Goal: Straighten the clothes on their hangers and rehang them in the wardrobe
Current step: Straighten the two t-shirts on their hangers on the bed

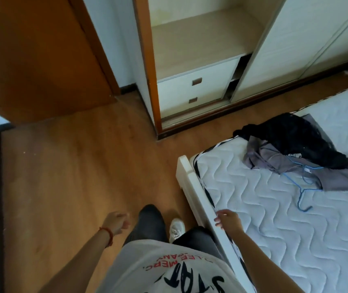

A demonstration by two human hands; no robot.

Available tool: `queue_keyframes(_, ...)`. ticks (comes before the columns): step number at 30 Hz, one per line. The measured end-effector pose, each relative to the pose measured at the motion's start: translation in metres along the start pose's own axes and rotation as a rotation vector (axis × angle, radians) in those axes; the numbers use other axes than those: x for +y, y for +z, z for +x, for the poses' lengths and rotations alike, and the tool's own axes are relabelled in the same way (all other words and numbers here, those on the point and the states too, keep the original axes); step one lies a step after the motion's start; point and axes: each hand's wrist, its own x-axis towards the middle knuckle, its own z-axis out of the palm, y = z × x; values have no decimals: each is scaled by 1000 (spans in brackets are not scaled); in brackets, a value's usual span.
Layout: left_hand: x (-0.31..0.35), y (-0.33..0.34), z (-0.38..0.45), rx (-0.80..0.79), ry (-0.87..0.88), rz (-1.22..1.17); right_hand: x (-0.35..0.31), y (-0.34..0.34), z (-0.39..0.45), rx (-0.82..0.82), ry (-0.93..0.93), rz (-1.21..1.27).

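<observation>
A pile of clothes lies on the bare mattress at the right: a black garment on top of a grey garment. A thin blue wire hanger pokes out from under the grey one. The wardrobe stands open at the top centre, showing a bare shelf above two white drawers. My left hand hangs over the floor, fingers loosely curled, holding nothing. My right hand is at the bed's white footboard, fingers apart and empty, well short of the clothes.
A brown door stands open at the upper left. The wardrobe's white sliding door covers its right half. Wooden floor stretches between me and the wardrobe. My legs and a white shoe are below.
</observation>
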Motion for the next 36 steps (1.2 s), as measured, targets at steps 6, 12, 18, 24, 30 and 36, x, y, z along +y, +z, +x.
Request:
queue_keyframes(6, 117, -10, 60, -42, 71, 185, -82, 0, 40, 62, -5, 240)
queue_keyframes(12, 271, 2, 128, -174, 230, 454, -105, 0, 78, 280, 190, 546)
queue_keyframes(18, 413, 44, 157, -292, 421, 749, -119, 23, 79, 403, 347, 777)
queue_keyframes(24, 483, 122, 154, -437, 555, 978, -125, 52, 61, 511, 433, 924)
queue_keyframes(30, 485, 193, 126, -525, 629, 1150, -104, 59, 56, 546, 506, 1034)
queue_keyframes(36, 463, 238, 97, -567, 672, 1218, -101, 12, 61, 587, 430, 1164)
